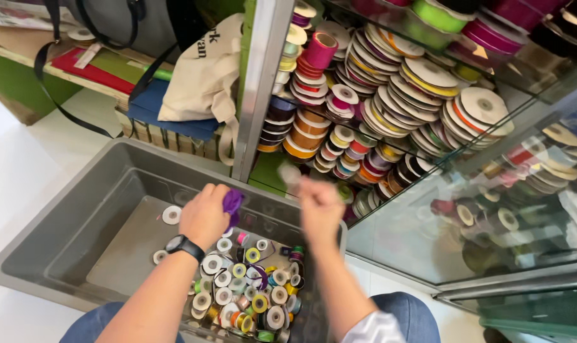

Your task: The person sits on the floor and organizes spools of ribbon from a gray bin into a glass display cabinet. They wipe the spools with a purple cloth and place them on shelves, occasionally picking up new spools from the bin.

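Note:
My left hand (pixel 205 215) hovers over a grey plastic bin (pixel 79 219) and is closed around a purple ribbon spool (pixel 232 202). A black watch sits on that wrist. My right hand (pixel 320 204) is raised in front of the glass cabinet and blurred by motion; it pinches a small pale spool (pixel 290 173) near the open shelf. Below both hands, several small ribbon spools (pixel 250 289) of mixed colours lie piled in the bin's near right corner.
A glass display cabinet (pixel 523 209) on the right holds rows of ribbon rolls (pixel 390 95) on shelves, with a metal post (pixel 263 82) at its edge. A cream tote bag (pixel 203 76) and blue fabric lie behind the bin. My knees in jeans show at the bottom.

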